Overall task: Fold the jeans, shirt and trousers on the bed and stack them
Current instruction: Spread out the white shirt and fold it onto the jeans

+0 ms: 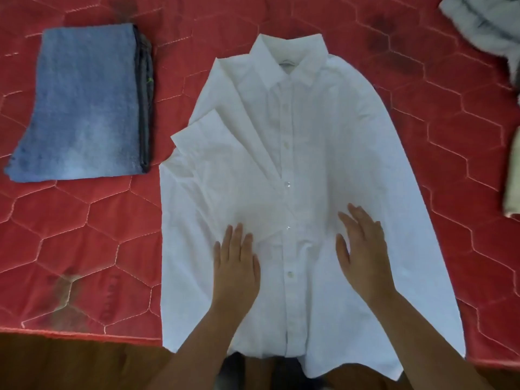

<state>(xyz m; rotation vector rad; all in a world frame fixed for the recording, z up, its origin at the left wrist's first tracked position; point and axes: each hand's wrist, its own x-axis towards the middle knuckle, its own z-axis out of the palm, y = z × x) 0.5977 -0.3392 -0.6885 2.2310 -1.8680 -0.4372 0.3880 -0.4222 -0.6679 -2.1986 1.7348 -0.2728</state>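
1. Both hands are lying flat on the shirt (309, 136), fingers straight and nearly together, gripping nothing. The left hand (236, 266) is sitting just left of the button line, the right hand (363, 249) just right of it.
2. Shirt is lying face up mid-bed (84, 235), long axis running near edge to far edge, collar far, hem hanging over the near edge.
3. We're reading its left side and sleeve as folded in. The right side is spreading unfolded toward the right edge, so the right hand is nearer.
4. Folded jeans (81, 108) are sitting toward the far left corner, well apart.
5. We're not making out the right sleeve. The grey garment (484, 26) at the far right corner and the pale cloth (512, 178) at the right edge are cut off; either could be the trousers.
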